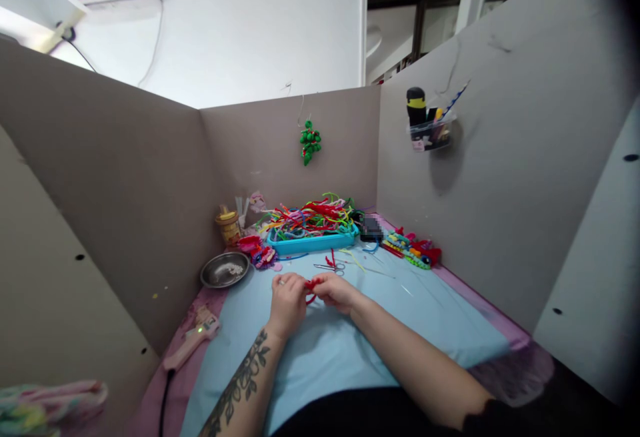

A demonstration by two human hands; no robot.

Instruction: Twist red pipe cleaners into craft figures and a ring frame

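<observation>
My left hand and my right hand meet over the light blue mat, fingers pinched together on a red pipe cleaner held between them. The red piece shows only as a small bent bit between the fingertips. A ring sits on a finger of my left hand. Just beyond my hands lie small scissors on the mat.
A blue tray heaped with coloured pipe cleaners stands at the back. A metal bowl and a small jar are at the back left, a glue gun at the left edge, finished colourful pieces at the right. Grey partition walls surround the desk.
</observation>
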